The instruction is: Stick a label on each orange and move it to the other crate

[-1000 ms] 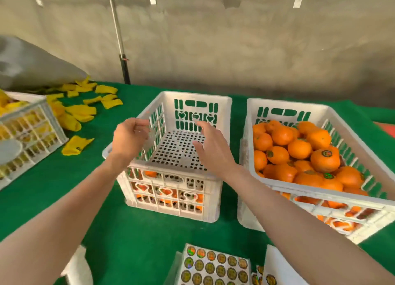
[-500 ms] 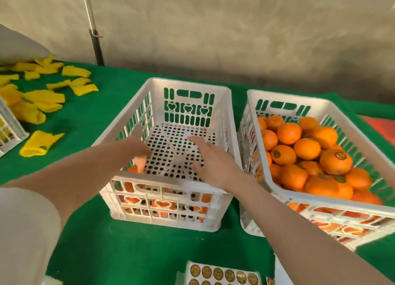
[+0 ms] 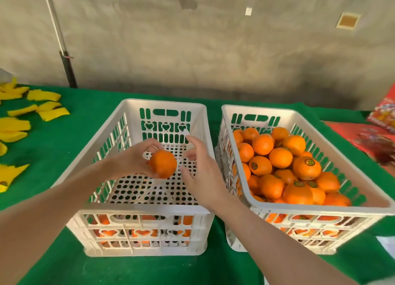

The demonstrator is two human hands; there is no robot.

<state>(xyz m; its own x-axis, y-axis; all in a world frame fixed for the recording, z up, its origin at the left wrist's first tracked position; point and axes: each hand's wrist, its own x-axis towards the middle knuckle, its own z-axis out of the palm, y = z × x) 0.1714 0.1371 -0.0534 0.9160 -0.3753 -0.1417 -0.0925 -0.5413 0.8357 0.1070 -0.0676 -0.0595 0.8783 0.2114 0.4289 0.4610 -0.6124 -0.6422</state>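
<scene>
My left hand [image 3: 130,162] grips a bare orange [image 3: 163,163] in its fingertips, above the middle of the left white crate [image 3: 162,105]. More oranges show through that crate's front wall [image 3: 141,233]. My right hand [image 3: 203,177] hovers just right of the held orange and does not touch it. Its index finger points up with a small pale bit at the tip; I cannot tell what it is. The right white crate [image 3: 267,111] is piled with oranges [image 3: 280,157], some bearing round green labels.
Both crates stand side by side on a green cloth [image 3: 64,156]. Yellow foam pieces [image 3: 15,126] lie scattered at the left. Red packaging [image 3: 376,139] lies at the right edge. A pole [image 3: 64,49] stands behind the table against a grey wall.
My left hand went down into the near left corner of the left crate and came up holding an orange. My right hand rose beside it. The label sheet has left the view.
</scene>
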